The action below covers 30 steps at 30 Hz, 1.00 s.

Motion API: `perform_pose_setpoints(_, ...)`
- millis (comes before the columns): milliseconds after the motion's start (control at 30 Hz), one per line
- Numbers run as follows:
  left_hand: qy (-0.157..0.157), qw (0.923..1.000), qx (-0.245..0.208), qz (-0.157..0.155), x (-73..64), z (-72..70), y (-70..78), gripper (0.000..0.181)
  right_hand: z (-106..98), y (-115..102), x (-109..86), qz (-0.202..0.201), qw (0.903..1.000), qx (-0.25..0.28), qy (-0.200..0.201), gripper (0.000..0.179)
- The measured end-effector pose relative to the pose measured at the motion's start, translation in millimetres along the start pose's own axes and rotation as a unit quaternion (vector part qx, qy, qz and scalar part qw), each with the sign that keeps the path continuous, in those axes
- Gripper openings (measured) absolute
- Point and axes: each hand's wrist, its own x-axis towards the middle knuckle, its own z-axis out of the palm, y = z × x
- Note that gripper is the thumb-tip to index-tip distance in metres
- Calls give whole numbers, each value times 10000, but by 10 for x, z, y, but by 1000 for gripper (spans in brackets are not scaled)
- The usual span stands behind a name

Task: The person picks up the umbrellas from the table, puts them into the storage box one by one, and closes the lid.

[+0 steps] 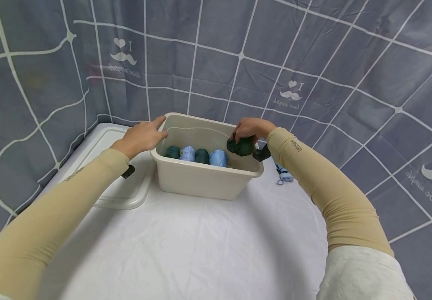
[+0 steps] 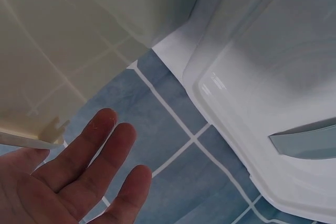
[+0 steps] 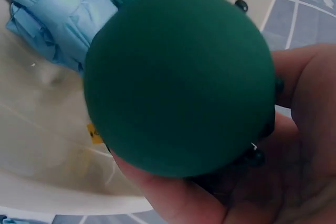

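In the head view my right hand grips a dark green folded umbrella above the right end of a cream plastic bin. The right wrist view shows the umbrella's round green end cap with fingers around it and dark rib tips beside it. My left hand rests at the bin's left rim, its fingers mostly extended; in the left wrist view this hand is seen beside the bin wall. Inside the bin, dark green umbrellas and light blue umbrellas stand in a row toward the left.
A white lid lies on the white-covered table left of the bin. Right of the bin, partly behind my right arm, lies a blue folded umbrella. A grey-blue checked curtain hangs behind.
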Motion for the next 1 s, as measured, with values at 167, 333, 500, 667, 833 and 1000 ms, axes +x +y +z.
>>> perform_pose_setpoints(167, 10, 10000, 7, -21, 3, -12, -8, 70, 29, 4, 28, 28, 9999, 24, -95, 40)
perform_pose_setpoints(333, -1, 10000, 16, 12, -1, 42, -22, 69, 123, 64, 115, 91, 9994, -107, -314, 40)
perform_pose_setpoints(500, -22, 10000, 15, 45, 2, 80, -17, 69, 189, 106, 191, 187, 9987, -241, -412, 43)
perform_pose_setpoints(667, 81, 9999, 49, 50, 0, 52, -15, 69, 173, 59, 183, 187, 9981, -271, -524, 50)
perform_pose_setpoints(833, 88, 9999, 67, 49, -11, 31, -8, 69, 198, 33, 183, 165, 9954, -446, -829, 53)
perform_pose_setpoints(1000, 98, 9999, 61, 29, -23, 24, -6, 69, 252, 48, 213, 152, 9906, -301, -1327, 55)
